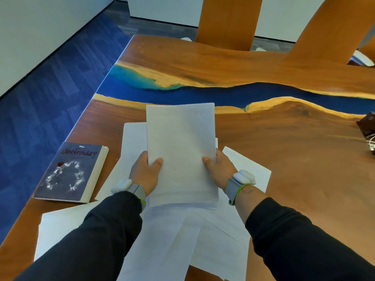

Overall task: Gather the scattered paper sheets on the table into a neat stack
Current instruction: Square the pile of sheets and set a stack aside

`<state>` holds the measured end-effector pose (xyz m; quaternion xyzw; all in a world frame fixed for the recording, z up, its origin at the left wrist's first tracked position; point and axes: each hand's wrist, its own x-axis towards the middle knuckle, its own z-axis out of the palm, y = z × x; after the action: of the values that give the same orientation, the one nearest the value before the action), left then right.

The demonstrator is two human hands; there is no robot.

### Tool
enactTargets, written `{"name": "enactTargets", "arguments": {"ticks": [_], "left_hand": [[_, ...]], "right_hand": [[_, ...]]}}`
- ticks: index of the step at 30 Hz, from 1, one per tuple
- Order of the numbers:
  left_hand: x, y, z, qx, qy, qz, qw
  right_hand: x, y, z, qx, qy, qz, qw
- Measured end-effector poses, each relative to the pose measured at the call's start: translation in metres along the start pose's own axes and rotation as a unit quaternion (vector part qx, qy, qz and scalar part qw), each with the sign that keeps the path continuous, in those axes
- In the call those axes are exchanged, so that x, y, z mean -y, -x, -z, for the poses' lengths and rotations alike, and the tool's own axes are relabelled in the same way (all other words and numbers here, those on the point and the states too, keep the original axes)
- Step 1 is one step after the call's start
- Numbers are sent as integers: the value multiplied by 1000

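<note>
A bundle of white paper sheets is held between both hands above the wooden table. My left hand grips its left edge, thumb on top. My right hand grips its right edge the same way. Beneath and around the bundle, several loose white sheets lie fanned at different angles on the table. One sheet sticks out at the lower left under my left sleeve, and another pokes out to the right behind my right wrist.
A paperback book lies near the table's left edge. A dark object with white cables sits at the right edge of view. A blue resin strip crosses the tabletop. Wooden chair backs stand beyond the far side.
</note>
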<state>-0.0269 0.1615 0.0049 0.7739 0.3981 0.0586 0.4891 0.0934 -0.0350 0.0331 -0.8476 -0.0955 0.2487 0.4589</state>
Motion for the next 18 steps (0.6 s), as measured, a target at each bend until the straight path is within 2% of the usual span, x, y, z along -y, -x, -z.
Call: {"name": "enactTargets", "arguments": {"ticks": [6, 14, 18], "left_hand": [[18, -25, 9, -42, -42, 68, 996], [31, -63, 25, -40, -118, 149, 981], [38, -78, 23, -55, -107, 209, 970]], "right_hand": [[11, -26, -40, 5, 15, -71, 997], [15, -60, -85, 27, 0, -158, 987], [12, -74, -101, 36, -3, -185, 982]]}}
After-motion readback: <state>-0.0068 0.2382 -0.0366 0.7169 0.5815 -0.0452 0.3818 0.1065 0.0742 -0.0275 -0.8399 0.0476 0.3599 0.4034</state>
